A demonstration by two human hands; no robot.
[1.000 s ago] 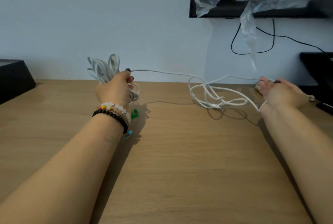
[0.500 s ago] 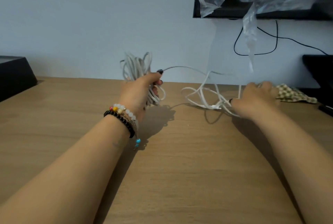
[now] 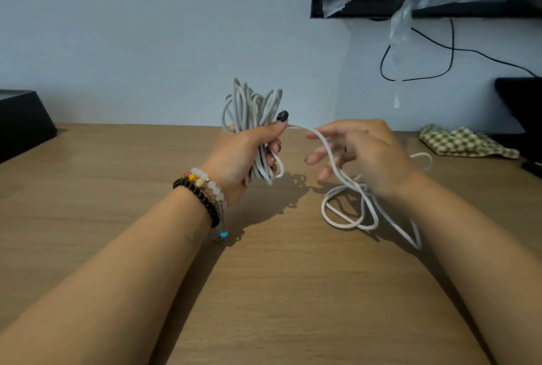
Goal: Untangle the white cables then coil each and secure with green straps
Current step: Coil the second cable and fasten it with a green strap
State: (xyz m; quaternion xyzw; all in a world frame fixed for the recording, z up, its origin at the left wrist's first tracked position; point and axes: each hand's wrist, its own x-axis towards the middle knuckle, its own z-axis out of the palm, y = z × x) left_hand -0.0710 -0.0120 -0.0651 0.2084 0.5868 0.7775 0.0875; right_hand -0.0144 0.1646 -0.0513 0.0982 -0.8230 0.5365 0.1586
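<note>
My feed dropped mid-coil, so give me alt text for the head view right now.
The left hand grips a coiled bundle of white cable upright above a wooden table, while the right hand, fingers loosely spread, guides the free strand running from the coil. The rest of the cable lies in loose loops on the table under the right wrist.

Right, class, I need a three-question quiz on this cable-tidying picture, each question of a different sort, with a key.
1. True or false: the left hand grips a bundle of coiled white cable.
2. Where does the uncoiled cable lie? A) on the wooden table B) on the floor C) in a box
3. Fill in: the checked ____ lies at the table's far right.

Key: 1 true; 2 A; 3 cloth.
</note>
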